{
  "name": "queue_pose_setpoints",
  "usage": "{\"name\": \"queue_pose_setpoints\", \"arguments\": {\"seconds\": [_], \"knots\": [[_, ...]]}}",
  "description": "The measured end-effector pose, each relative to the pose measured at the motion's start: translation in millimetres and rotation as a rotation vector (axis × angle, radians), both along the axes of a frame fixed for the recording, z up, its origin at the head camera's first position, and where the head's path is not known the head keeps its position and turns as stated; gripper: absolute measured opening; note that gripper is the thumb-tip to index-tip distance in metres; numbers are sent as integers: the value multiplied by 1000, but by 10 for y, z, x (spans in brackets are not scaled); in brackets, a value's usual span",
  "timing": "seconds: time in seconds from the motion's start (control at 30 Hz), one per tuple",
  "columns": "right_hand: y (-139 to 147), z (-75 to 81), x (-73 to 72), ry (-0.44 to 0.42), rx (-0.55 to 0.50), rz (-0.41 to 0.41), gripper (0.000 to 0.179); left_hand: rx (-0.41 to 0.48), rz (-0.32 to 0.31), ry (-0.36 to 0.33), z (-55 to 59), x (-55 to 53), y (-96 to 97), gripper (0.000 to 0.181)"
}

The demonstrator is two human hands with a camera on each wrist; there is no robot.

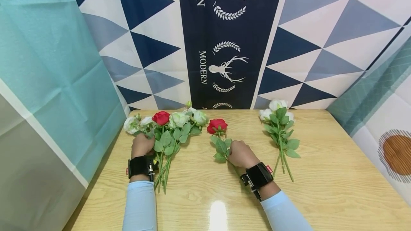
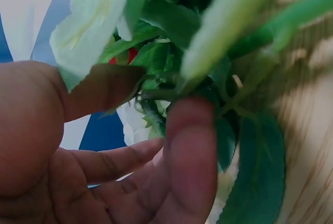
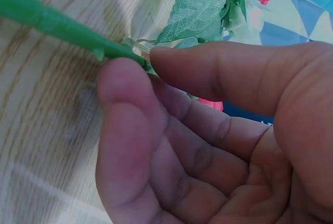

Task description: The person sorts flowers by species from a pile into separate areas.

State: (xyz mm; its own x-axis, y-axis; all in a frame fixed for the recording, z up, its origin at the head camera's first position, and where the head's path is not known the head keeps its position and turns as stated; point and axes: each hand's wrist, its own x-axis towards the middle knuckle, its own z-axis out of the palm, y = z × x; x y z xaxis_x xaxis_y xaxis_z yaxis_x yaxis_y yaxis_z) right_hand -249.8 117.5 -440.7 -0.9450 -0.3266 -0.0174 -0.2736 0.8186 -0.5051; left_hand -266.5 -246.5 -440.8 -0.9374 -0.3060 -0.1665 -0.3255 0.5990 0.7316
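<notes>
On the left of the table, my left hand (image 1: pixel 142 145) reaches into a row of artificial roses with a red rose (image 1: pixel 161 118) and several white and pale green roses (image 1: pixel 179 119). Its thumb and index finger pinch a green rose stem (image 2: pixel 158 94) among leaves; which bloom this stem carries is hidden. Near the middle, my right hand (image 1: pixel 241 153) holds a single red rose (image 1: pixel 217 126) by its stem, the bloom pointing away from me. In the right wrist view, thumb and index fingertip pinch the green stem (image 3: pixel 67 26) just below a leaf (image 3: pixel 195 13).
A bunch of white roses (image 1: pixel 277 106) lies at the back right, stems toward me. The wooden table (image 1: pixel 192 202) ends at a patterned cloth (image 1: pixel 224 45) hanging behind. Another cloth (image 1: pixel 57 81) hangs along the left side.
</notes>
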Motion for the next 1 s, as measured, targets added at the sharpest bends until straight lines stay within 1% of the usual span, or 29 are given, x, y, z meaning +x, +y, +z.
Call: {"name": "queue_pose_setpoints", "arguments": {"seconds": [0.13, 0.27, 0.37, 0.47, 0.67, 0.73, 0.87, 1.0], "knots": [[-5, 2, -7, -12, 13, -13, 50, 53, -39, -21, 16, -11, -18, 58], [5, 14, -5, -5, 18, -14, 52, 40, -111, -67, 66, -17, -37, 66], [10, 24, 3, 0, 12, -4, 54, 27, -139, -63, 119, 1, -49, 70], [13, 31, 10, -5, 3, 6, 56, 15, -139, -22, 191, 39, -40, 74], [19, 31, 7, -4, -4, 10, 57, -98, -80, 103, 386, 132, 20, 74], [21, 32, 6, -4, -4, 7, 57, -114, -56, 146, 446, 164, 45, 75], [27, 39, 8, -1, -10, 4, 57, -84, -16, 239, 544, 223, 106, 71], [36, 56, 21, 2, -25, 10, 58, -52, -15, 332, 637, 294, 168, 66]]}}
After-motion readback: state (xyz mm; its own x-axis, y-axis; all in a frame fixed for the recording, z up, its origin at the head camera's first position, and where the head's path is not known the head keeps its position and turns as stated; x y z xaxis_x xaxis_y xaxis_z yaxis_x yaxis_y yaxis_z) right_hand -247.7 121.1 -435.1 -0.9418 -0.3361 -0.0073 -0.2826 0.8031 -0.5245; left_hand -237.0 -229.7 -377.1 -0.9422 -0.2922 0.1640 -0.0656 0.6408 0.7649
